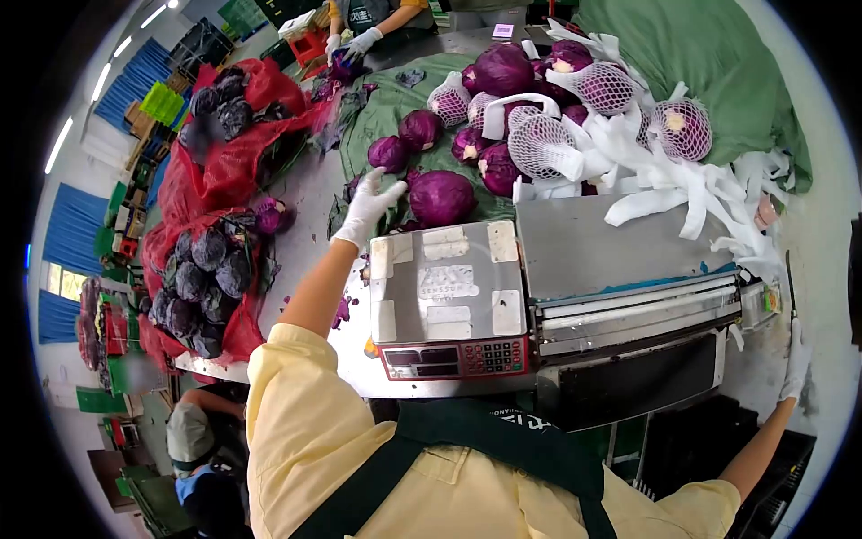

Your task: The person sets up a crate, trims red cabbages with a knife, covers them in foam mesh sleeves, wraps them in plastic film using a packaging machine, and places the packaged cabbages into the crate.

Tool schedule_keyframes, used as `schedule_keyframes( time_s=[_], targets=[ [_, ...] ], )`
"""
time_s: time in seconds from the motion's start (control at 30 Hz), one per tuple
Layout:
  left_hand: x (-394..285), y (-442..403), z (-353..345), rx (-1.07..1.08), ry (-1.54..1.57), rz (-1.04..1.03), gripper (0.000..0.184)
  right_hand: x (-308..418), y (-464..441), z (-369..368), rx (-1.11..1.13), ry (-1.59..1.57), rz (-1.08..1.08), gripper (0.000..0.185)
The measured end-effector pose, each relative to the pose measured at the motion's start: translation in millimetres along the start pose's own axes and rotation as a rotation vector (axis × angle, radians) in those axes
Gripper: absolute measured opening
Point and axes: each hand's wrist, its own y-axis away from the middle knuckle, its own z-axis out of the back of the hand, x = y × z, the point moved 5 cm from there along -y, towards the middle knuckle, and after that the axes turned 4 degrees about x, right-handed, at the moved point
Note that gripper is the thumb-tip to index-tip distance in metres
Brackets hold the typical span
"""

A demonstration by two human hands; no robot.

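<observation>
Holds the left hand (366, 211), in a white glove, open with fingers spread, just beside a large purple cabbage (441, 198) and near a smaller cabbage (388, 154) farther off on the green cloth (382, 108), gripping neither. Hangs the right hand (795, 364), gloved as well, low at the far right, close to a thin dark tool (790, 283); hard to make out whether curled round it or only resting next to it. Has a scale (446, 301) with a red keypad panel directly in front of the chest, standing between body and cabbages, with pale patches on the plate. Has, close against the scale on the right, a bulky machine (579, 238) with a flat metal top and pale rollers, in the way of the heap beyond. Faces there a pile of purple cabbages, some in white foam nets (539, 144), with loose foam strips (691, 193) spilling over the far right corner of the metal top. Has, well to the left across the bare metal table (301, 234), red mesh sacks (202, 184) around dark cabbages (209, 250). Shares the far end with a co-worker's gloved hands (364, 42), among purple leaves
</observation>
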Motion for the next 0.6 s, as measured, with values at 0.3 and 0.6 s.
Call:
schedule_keyframes(
  time_s=[0.3,0.6],
  targets=[
    [-63.4,-20.0,-60.8,0.282,-0.492,-0.378,0.086,261.5,143.8,-113.0,0.11,-0.774,0.25,0.032],
    [117.4,-42.5,47.9,-0.074,0.735,0.129,0.064,476.9,275.0,-379.9,0.943,-0.703,0.402,0.034]
  ],
)
